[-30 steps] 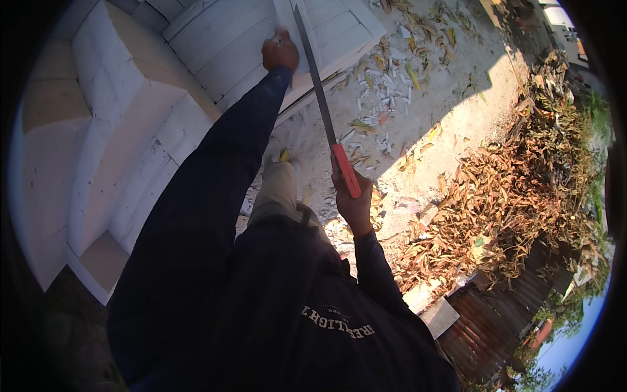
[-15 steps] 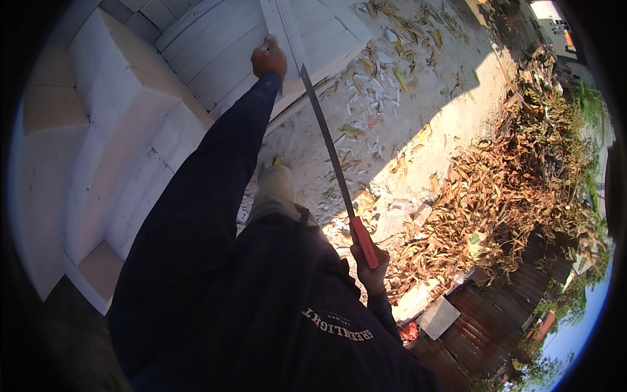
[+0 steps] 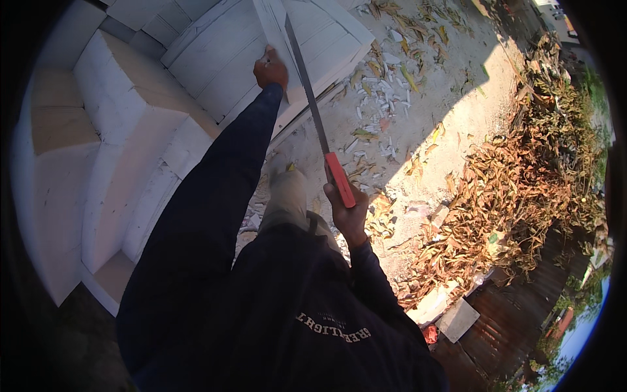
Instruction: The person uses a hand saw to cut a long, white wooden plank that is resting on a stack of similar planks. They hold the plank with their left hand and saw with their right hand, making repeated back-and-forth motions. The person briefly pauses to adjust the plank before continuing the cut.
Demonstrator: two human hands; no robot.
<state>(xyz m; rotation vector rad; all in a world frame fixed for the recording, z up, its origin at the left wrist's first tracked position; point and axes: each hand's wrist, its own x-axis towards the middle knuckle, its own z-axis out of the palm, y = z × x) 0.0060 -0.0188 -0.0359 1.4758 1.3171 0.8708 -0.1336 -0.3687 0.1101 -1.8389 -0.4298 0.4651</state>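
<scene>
My right hand (image 3: 351, 219) is wrapped round the red handle of a handsaw (image 3: 339, 180). The saw's long dark blade runs away from me, its far part lying over a pale, narrow strip (image 3: 277, 32). My left hand (image 3: 270, 72) is closed at the left edge of that strip, with the arm stretched out; the fingertips are partly hidden. Under the strip lies a flat surface of white blocks or boards (image 3: 228, 72), whose material I cannot tell for certain.
Large white blocks (image 3: 130, 98) are stacked on the left. White chips (image 3: 385, 98) and leaves litter the sandy ground. To the right lies a heap of dry brown leaves (image 3: 516, 189), with rusty corrugated sheet (image 3: 503, 313) and a pale flat slab (image 3: 458, 320) nearer me.
My right hand has pushed the saw forward and slightly left, so its blade reaches farther along the strip. My left hand stays at the strip. The view has shifted slightly.
</scene>
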